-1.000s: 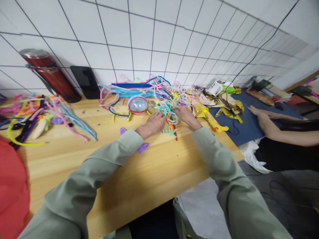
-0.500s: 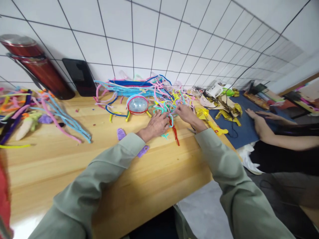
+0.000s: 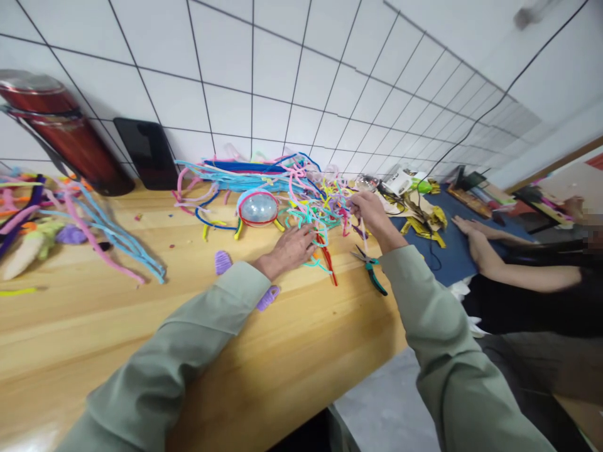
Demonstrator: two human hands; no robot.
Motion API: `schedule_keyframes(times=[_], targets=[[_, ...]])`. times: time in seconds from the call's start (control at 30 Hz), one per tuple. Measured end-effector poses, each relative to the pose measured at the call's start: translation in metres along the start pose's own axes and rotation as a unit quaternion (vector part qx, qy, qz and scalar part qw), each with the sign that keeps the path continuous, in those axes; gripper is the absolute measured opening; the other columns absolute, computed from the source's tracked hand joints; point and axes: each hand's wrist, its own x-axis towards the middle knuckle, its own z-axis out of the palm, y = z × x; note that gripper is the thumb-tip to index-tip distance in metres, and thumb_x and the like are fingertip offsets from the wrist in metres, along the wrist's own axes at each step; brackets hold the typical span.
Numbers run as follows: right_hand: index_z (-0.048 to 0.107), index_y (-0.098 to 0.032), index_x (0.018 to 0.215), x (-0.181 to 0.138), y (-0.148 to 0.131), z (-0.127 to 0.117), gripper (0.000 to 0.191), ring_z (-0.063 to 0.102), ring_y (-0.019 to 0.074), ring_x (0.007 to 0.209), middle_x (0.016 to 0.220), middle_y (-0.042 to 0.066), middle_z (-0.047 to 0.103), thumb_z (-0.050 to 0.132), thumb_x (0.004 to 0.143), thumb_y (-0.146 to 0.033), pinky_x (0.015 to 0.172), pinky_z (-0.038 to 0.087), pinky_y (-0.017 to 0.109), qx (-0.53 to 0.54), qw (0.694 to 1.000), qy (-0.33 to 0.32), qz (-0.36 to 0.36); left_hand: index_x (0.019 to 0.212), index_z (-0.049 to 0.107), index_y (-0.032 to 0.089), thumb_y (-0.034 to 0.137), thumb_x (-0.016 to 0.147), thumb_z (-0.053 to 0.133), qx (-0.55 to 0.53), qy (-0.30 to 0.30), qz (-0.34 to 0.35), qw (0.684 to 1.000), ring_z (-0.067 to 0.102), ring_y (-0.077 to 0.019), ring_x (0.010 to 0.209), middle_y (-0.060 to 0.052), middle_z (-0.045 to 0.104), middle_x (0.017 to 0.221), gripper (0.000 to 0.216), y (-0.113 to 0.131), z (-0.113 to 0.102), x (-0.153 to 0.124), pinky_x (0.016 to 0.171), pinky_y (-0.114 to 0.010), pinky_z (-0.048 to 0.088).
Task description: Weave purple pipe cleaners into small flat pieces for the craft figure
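My left hand (image 3: 291, 249) lies with its fingers stretched over the near edge of a tangle of pipe cleaners (image 3: 311, 216). Red pipe cleaners (image 3: 330, 260) stick out beside its fingertips. At the right side of the tangle, my right hand (image 3: 372, 212) is closed in a pinch on a pale pink pipe cleaner (image 3: 364, 233), whose end hangs below the fingers. Pliers (image 3: 372, 271) with teal and black handles lie below that hand, jaws apart. Two ribbed purple pieces (image 3: 222, 262) lie near my left wrist, one partly under the sleeve.
A clear dome with a red rim (image 3: 259, 208) sits left of the tangle. A red thermos (image 3: 63, 135) and a phone (image 3: 147, 154) stand against the tiled wall. More pipe cleaners (image 3: 117, 232) lie at left. Another person's hands (image 3: 468, 227) rest on a blue surface at right.
My right hand has moved right, away from my left hand, with a pale pink pipe cleaner in its fingers. The pliers now show fully. My left hand stays at the tangle.
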Motion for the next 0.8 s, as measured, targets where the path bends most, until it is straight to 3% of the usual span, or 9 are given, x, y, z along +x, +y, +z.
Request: schedule_keyframes(times=[0.17, 0.3, 0.53, 0.67, 0.8], targets=[[0.076, -0.018, 0.085, -0.002, 0.001, 0.003, 0.015, 0.068, 0.0190, 0.076, 0.080, 0.003, 0.077, 0.066, 0.078, -0.027, 0.075, 0.055, 0.030, -0.026, 0.999, -0.018, -0.012, 0.137, 0.069, 0.019, 0.032, 0.110, 0.049, 0.004, 0.006, -0.002, 1.000, 0.061, -0.0316, 0.142, -0.014, 0.058, 0.162, 0.036, 0.000, -0.001, -0.001, 0.121, -0.053, 0.047], [0.081, -0.019, 0.088, 0.013, 0.007, -0.012, 0.017, 0.072, 0.0240, 0.092, 0.095, 0.006, 0.082, 0.067, 0.078, -0.024, 0.091, 0.056, 0.037, -0.068, 0.998, 0.014, -0.014, 0.138, 0.069, 0.020, 0.030, 0.109, 0.050, -0.003, 0.010, 0.005, 1.000, 0.060, -0.0322, 0.143, -0.014, 0.060, 0.159, 0.035, 0.000, -0.001, -0.001, 0.120, -0.055, 0.048], [0.084, -0.017, 0.095, 0.056, 0.017, -0.044, 0.025, 0.073, 0.0243, 0.088, 0.096, 0.008, 0.084, 0.064, 0.083, -0.026, 0.086, 0.057, 0.038, -0.094, 0.994, 0.063, -0.001, 0.133, 0.071, 0.018, 0.030, 0.109, 0.052, -0.015, 0.018, 0.020, 1.000, 0.063, -0.0291, 0.141, -0.015, 0.066, 0.152, 0.033, -0.005, 0.004, -0.001, 0.122, -0.051, 0.047], [0.085, -0.015, 0.101, 0.075, 0.021, -0.047, 0.030, 0.073, 0.0235, 0.083, 0.097, 0.010, 0.085, 0.064, 0.082, -0.025, 0.081, 0.057, 0.036, -0.106, 0.990, 0.086, 0.018, 0.134, 0.070, 0.018, 0.031, 0.110, 0.051, -0.020, 0.022, 0.022, 0.999, 0.060, -0.0285, 0.145, -0.014, 0.067, 0.152, 0.034, -0.006, 0.005, 0.000, 0.126, -0.050, 0.044], [0.086, -0.015, 0.103, 0.085, 0.025, -0.045, 0.029, 0.075, 0.0244, 0.090, 0.102, 0.010, 0.086, 0.065, 0.084, -0.025, 0.086, 0.058, 0.036, -0.133, 0.987, 0.088, 0.015, 0.135, 0.069, 0.018, 0.032, 0.110, 0.050, -0.027, 0.017, 0.016, 0.999, 0.060, -0.0281, 0.145, -0.014, 0.066, 0.153, 0.035, -0.006, 0.004, 0.000, 0.126, -0.051, 0.042]])
